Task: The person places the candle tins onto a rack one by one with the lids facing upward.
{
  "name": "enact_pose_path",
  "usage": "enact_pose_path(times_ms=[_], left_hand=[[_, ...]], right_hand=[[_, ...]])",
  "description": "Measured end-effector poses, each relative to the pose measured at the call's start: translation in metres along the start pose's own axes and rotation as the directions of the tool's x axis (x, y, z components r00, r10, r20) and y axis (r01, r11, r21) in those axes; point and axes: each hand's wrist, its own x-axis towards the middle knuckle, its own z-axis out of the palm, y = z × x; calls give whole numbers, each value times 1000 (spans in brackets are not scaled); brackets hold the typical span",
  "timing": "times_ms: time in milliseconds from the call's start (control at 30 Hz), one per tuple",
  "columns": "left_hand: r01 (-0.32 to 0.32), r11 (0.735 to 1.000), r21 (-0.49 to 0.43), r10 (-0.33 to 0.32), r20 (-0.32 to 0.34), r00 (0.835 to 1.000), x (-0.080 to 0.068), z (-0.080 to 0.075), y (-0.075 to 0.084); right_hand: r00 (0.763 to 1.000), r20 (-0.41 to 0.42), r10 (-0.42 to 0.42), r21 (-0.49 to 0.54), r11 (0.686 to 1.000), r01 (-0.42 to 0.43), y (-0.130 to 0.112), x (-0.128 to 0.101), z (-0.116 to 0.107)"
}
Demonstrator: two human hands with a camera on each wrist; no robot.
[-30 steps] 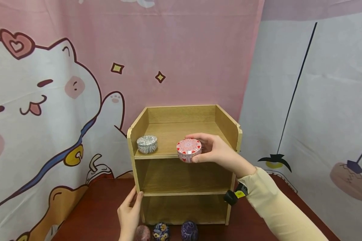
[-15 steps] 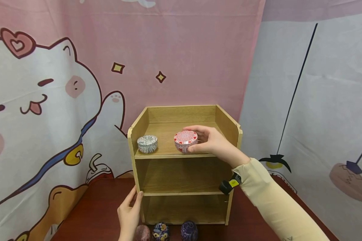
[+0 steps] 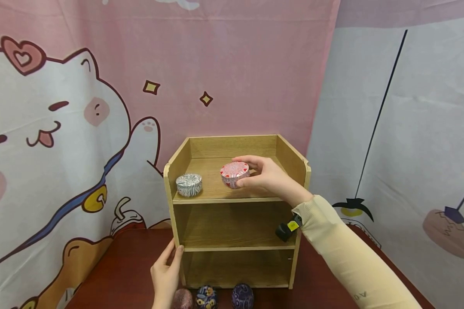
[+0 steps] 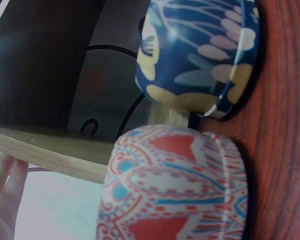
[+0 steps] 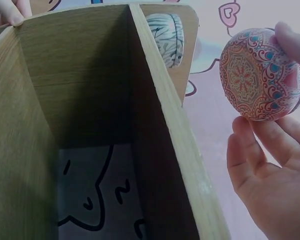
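Note:
My right hand (image 3: 268, 176) holds a round red-and-white patterned tin (image 3: 234, 174) between thumb and fingers, above the top level of a small wooden shelf (image 3: 236, 248). In the right wrist view the patterned underside of the tin (image 5: 245, 75) faces the camera. A black-and-white zebra-patterned tin (image 3: 189, 185) stands on the top level at its left end. My left hand (image 3: 166, 270) grips the shelf's left side panel low down, thumb at the front edge. Part of this hand (image 4: 5, 195) shows against the panel in the left wrist view.
Before the shelf's foot, on the dark red table (image 3: 120, 262), stand a pinkish tin (image 3: 183, 299), a navy floral tin (image 3: 206, 297) and a purple swirl tin (image 3: 242, 296). Raised side walls (image 3: 294, 161) border the top level. A printed curtain (image 3: 247, 77) hangs behind.
My right hand has carried the red-and-white tin up, back and slightly left, from before the top level's front edge to above that level. The left hand has stayed on the side panel.

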Motion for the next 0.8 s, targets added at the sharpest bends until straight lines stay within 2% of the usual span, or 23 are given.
enact_pose_path(times_ms=[400, 600, 800], left_hand=[[-1, 1000, 15, 0, 16, 1000, 0, -2, 1], [10, 1000, 7, -10, 19, 1000, 1, -1, 0], [-7, 1000, -8, 7, 11, 1000, 1, 0, 0]], right_hand=[[1000, -18, 25, -29, 999, -25, 5, 14, 0], [999, -10, 38, 4, 999, -38, 6, 19, 3], [999, -2, 45, 24, 999, -45, 6, 26, 9]])
